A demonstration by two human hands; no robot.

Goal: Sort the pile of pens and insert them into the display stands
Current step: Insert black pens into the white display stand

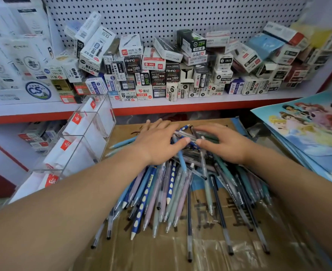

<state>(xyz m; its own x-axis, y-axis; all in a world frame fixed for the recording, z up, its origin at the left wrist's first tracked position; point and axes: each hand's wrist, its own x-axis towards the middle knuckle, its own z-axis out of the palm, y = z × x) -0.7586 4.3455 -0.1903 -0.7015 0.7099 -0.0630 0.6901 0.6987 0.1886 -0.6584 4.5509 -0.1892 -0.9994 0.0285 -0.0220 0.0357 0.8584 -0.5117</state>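
A pile of pens (180, 188) in blue, teal, pink and clear plastic lies on a taped cardboard box (220, 241). My left hand (157, 142) lies palm down on the far left part of the pile, fingers spread and fairly straight. My right hand (220, 143) rests palm down on the far right part, its fingers over dark and clear pens. The two thumbs nearly meet above a clear pen. A clear acrylic display stand (83, 141) with stepped compartments and red-and-white labels stands to the left of the box, with no pens visible in it.
A white shelf with a red edge (180, 106) behind the box carries many stacked pen boxes (161, 75) against a pegboard. Colourful cartoon-printed sheets (310, 132) lie at the right. More boxes sit under the shelf at left.
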